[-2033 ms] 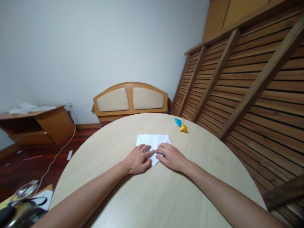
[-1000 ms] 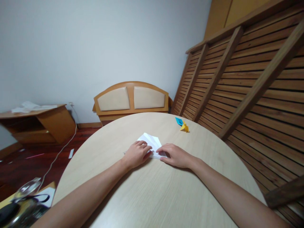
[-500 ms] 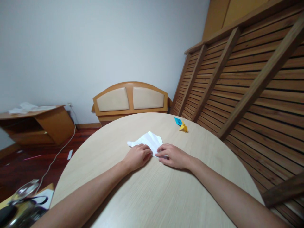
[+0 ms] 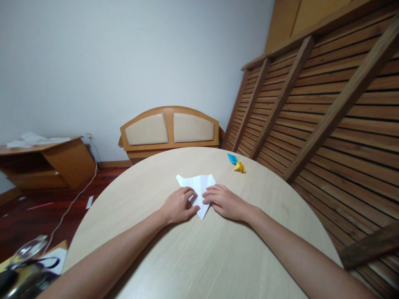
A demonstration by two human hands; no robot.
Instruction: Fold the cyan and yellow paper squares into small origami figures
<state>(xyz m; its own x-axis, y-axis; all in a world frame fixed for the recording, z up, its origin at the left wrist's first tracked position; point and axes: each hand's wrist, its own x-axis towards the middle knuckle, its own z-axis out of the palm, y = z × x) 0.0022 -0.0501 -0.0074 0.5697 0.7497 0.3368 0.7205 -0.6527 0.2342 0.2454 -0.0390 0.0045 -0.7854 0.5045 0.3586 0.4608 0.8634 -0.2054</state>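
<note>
While the left hand lies flat on the paper's left half, the right hand presses its right half, neither closed around it. Mid-tabletop, the paper's long axis runs toward the person, tip nearest. Blue and yellow folds lie beyond-right of the paper.

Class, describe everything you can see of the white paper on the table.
The white paper is a thin creased sheet folded to a tapering shape, wide at the far edge and narrowing to a point toward the person. It lies flat on the pale wooden table. The left hand and right hand press on its near part from either side, fingers covering its edges.
</note>
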